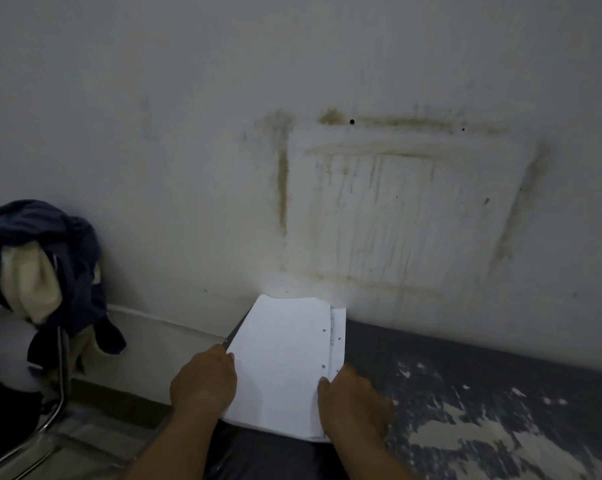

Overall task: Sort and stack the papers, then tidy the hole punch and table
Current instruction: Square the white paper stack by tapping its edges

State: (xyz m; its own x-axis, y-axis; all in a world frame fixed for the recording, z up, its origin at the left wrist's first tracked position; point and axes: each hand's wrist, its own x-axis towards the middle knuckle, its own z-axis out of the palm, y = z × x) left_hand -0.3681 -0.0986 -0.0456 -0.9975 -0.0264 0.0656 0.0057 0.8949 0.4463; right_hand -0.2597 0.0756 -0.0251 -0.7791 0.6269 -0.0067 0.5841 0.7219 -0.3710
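Observation:
A stack of white punched papers (282, 362) lies on the left end of a dark table (431, 368) with worn, flaking paint. My left hand (204, 381) grips the stack's left edge, fingers curled round it. My right hand (353, 400) holds the stack's lower right edge, with the thumb on top of the sheets. The top sheet sits shifted left of the sheets under it, so a strip of the lower pages shows along the right side. No hole punch is in view.
A stained white wall (379, 209) rises right behind the table. To the left stands a chair with a metal frame (62, 382), draped with dark blue and cream clothes (40, 265). Floor (147, 355) lies between chair and table.

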